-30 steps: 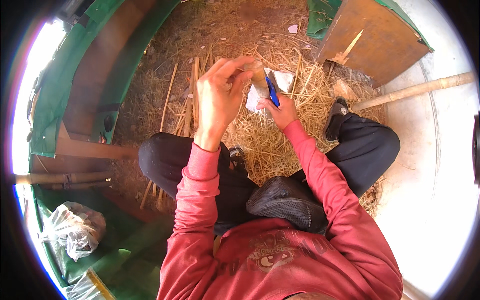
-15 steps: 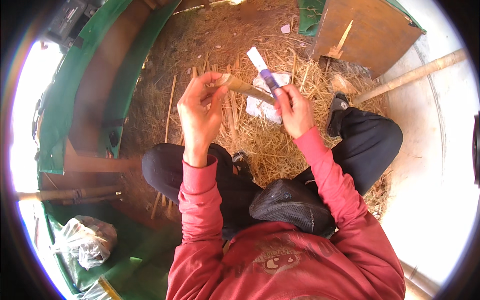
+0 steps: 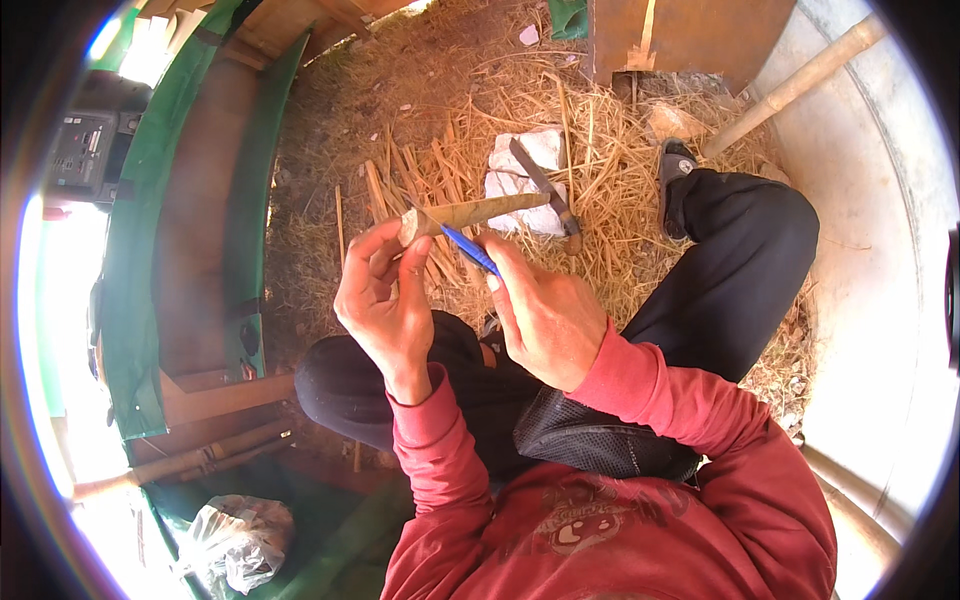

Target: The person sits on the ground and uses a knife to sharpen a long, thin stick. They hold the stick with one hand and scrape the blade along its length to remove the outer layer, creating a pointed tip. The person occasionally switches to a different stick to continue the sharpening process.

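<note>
A pale bamboo stick (image 3: 480, 211) is pinched between the fingers and thumb of my left hand (image 3: 385, 300) near its cut end. From there it points right, over a white stone (image 3: 510, 182). My right hand (image 3: 555, 315) is closed around a blue utility knife (image 3: 468, 249). Its blade is at the stick's left end, close to my left fingertips; whether it bites into the stick I cannot tell. Behind the stick, a knife with a dark blade (image 3: 530, 163) and a wooden handle rests on the stone.
Straw (image 3: 620, 200) and split strips (image 3: 440, 170) cover the ground in front of my crossed legs (image 3: 740, 240). A dark mesh pouch (image 3: 610, 435) sits at my waist. Green-covered boards (image 3: 160, 260) stand left, above a plastic bag (image 3: 240, 540). A bamboo pole (image 3: 800, 85) leans right.
My right hand has come down and left, turning the utility knife from upright and clear of the stick to its left end. My left hand has lowered slightly. The whole view has shifted.
</note>
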Demonstrator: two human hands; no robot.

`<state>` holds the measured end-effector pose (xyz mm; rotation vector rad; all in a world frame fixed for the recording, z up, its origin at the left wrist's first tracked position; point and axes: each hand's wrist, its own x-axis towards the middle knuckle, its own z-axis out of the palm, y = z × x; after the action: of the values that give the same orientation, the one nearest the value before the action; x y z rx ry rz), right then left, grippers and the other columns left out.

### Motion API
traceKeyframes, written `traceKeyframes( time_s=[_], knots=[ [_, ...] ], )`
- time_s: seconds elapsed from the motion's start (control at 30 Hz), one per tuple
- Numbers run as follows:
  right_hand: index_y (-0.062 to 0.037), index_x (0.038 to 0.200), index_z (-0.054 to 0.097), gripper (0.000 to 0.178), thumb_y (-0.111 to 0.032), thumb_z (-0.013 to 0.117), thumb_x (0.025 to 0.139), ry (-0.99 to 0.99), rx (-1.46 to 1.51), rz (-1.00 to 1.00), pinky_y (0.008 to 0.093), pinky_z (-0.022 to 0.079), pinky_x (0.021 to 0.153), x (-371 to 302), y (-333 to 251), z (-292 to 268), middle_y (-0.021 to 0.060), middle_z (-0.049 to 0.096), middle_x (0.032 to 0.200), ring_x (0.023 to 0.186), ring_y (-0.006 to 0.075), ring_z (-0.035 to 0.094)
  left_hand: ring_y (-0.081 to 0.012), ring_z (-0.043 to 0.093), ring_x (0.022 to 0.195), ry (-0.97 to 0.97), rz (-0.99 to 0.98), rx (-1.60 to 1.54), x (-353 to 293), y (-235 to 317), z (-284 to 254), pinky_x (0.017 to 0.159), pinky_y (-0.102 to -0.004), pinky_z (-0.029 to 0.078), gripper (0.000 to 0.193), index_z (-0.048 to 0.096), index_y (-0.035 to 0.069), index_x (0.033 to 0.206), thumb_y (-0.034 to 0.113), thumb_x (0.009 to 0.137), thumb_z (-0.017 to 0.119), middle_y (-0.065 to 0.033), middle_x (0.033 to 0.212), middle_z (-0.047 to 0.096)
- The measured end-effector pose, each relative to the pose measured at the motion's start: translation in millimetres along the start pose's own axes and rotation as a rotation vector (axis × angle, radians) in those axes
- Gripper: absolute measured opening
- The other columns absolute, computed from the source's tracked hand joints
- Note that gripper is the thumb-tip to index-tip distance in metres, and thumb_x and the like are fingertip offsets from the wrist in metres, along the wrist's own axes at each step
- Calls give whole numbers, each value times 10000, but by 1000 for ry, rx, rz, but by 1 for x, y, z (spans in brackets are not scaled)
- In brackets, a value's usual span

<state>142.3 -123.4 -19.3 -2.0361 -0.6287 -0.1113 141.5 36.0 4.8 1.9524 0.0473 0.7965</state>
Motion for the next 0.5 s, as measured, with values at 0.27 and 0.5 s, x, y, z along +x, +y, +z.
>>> traceKeyframes(
  time_s=[0.27, 0.5],
  knots=[
    [-35, 1115, 445, 215, -87, 534, 927, -84, 28, 38, 487, 461, 503, 3, 24, 25, 175, 584, 633, 568, 397, 601, -152, 653, 938, -8, -1, -31, -5, -11, -10, 801, -241, 500, 208, 593, -38, 1068, -73, 868, 639, -108, 988, 671],
    [-34, 1053, 458, 191, -149, 560, 939, 23, 47, -39, 482, 449, 474, -1, 13, 25, 191, 567, 600, 550, 400, 592, -135, 623, 895, -10, 57, 46, -11, -16, -12, 800, -243, 490, 229, 582, -49, 1133, 5, 914, 622, -117, 1027, 661]
  ],
)
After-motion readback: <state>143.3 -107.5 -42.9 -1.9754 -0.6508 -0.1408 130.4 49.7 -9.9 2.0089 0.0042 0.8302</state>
